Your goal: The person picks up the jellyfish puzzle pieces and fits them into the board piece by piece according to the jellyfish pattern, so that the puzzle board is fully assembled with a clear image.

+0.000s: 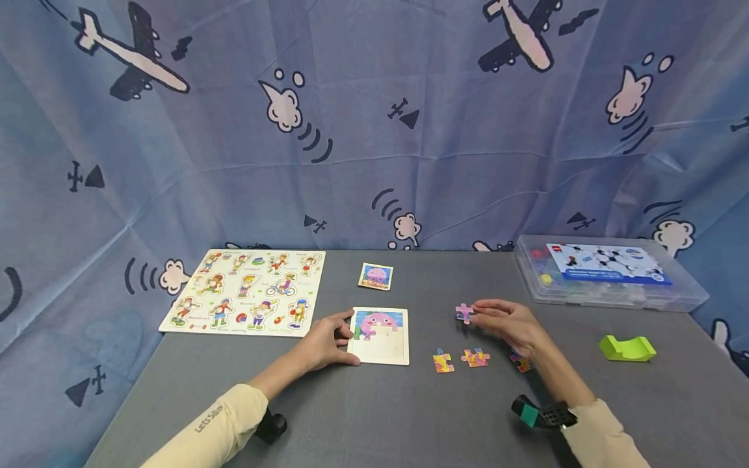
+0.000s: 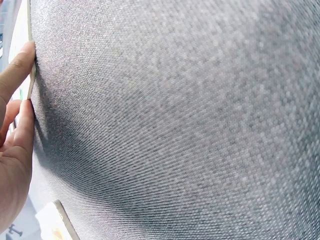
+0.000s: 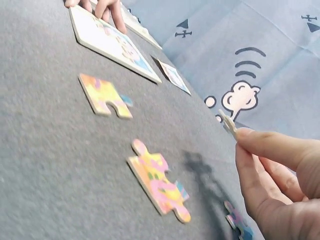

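A square puzzle board [image 1: 380, 354] lies on the table, with part of a pink octopus picture filled in along its top. My left hand [image 1: 326, 341] holds it by its left side, thumb at the near corner and fingers along the edge. Pinched between the thumb and fingers of my right hand [image 1: 508, 323] is a purple-pink jigsaw piece [image 1: 464, 313], raised above the table and seen edge-on in the right wrist view. Loose on the table are a yellow jigsaw piece [image 3: 102, 95], a yellow-pink piece [image 3: 159, 182] and another piece [image 1: 521, 362] partly covered by my right forearm.
A small octopus picture card [image 1: 376, 277] lies behind the board. To the left is a large board with sports figures [image 1: 246, 292]. A clear plastic case [image 1: 608, 273] stands at the back right, with a lime-green curved block [image 1: 627, 349] in front. A printed curtain [image 1: 351, 130] hangs behind the table.
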Action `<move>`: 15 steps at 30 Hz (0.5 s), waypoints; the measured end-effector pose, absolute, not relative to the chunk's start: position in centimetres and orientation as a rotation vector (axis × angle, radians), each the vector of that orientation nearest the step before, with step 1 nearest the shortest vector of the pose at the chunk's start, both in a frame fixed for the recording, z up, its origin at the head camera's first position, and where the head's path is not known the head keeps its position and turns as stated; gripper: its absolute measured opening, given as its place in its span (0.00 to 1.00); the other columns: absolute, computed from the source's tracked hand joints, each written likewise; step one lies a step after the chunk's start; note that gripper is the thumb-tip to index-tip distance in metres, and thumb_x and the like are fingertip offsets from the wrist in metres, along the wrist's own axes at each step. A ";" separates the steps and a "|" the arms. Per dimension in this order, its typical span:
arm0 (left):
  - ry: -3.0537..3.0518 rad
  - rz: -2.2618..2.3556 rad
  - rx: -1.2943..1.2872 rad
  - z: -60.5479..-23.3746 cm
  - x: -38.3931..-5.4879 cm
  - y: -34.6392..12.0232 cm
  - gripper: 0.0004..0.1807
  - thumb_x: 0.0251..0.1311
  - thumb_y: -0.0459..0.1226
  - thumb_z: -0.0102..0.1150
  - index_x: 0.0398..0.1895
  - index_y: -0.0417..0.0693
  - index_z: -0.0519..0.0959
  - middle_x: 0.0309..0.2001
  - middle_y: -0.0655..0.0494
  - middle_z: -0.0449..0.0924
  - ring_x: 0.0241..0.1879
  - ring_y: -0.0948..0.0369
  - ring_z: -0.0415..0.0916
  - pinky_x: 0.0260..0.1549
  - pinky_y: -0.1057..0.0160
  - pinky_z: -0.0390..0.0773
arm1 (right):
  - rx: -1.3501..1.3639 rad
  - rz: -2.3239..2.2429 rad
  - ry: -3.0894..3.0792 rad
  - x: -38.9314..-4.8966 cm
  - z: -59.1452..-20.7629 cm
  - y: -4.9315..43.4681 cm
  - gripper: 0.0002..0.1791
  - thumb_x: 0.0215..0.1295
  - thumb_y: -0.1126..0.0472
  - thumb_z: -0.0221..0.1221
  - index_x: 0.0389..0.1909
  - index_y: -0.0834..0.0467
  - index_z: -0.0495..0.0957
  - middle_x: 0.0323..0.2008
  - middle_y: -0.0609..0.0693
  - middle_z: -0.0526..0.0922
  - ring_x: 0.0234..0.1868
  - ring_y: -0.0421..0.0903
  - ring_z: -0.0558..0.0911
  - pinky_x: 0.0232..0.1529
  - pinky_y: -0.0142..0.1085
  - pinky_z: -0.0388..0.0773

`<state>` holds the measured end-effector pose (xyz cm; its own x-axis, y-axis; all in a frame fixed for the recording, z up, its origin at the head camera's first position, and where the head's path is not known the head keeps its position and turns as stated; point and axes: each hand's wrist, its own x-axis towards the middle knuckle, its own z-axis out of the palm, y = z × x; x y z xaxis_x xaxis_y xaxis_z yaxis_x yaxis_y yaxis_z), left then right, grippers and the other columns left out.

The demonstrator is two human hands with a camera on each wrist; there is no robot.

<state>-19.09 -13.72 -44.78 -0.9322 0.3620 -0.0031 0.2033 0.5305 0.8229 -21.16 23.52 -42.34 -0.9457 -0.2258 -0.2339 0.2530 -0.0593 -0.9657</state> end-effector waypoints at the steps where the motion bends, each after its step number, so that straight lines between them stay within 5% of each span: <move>1: 2.595 1.356 0.489 -44.8 -19.1 -13.7 0.19 0.34 0.27 0.79 0.27 0.37 0.75 0.68 0.38 0.63 0.63 0.45 0.66 0.43 0.71 0.81 | 0.025 -2.083 1.894 -21.1 -42.4 23.4 0.15 0.58 0.74 0.63 0.47 0.62 0.78 0.39 0.43 0.85 0.39 0.37 0.83 0.44 0.32 0.83; 15: 2.600 1.361 0.501 -44.9 -19.1 -13.7 0.19 0.34 0.27 0.79 0.28 0.36 0.75 0.67 0.37 0.63 0.62 0.45 0.67 0.43 0.70 0.81 | 0.086 -2.101 1.869 -20.6 -42.8 20.9 0.20 0.56 0.73 0.65 0.51 0.67 0.75 0.40 0.45 0.84 0.39 0.39 0.83 0.45 0.35 0.83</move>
